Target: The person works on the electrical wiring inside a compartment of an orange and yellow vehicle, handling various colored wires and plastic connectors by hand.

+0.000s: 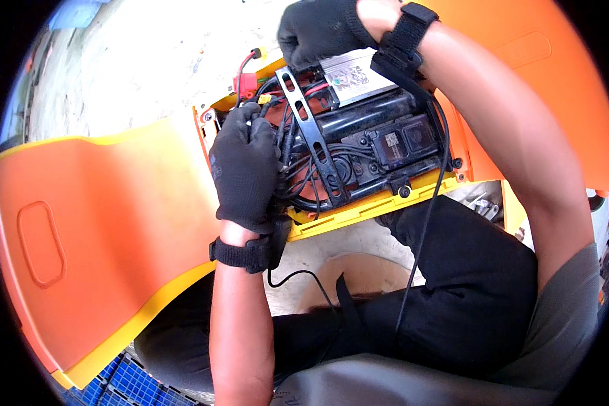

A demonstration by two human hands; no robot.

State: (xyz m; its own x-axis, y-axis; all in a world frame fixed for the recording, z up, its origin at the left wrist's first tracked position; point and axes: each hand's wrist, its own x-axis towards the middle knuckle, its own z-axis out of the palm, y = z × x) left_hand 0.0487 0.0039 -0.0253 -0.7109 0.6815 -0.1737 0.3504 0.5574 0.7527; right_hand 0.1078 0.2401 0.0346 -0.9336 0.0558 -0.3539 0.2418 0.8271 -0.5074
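Nearest the camera, the person's dark trousers [467,298] fill the lower frame, with a thin black cable [419,250] trailing up across them from the wrist straps. Just beyond, the left hand [245,169], in a black glove, is curled closed around a bundle of black wires [292,172] at the left edge of the open compartment [358,145], between the orange body panels [115,237]. A black perforated bracket [311,135] runs diagonally over the wiring. If the bundle is tugged hard, a lead could likely pull out of the small yellow connector [266,99] or the red connector [245,84] just above it, or chafe on the bracket's edge. Farthest off, the gloved right hand [318,30] is bent over the silver controller box [355,78], fingers resting on its upper end; whether it truly grips it I cannot tell.
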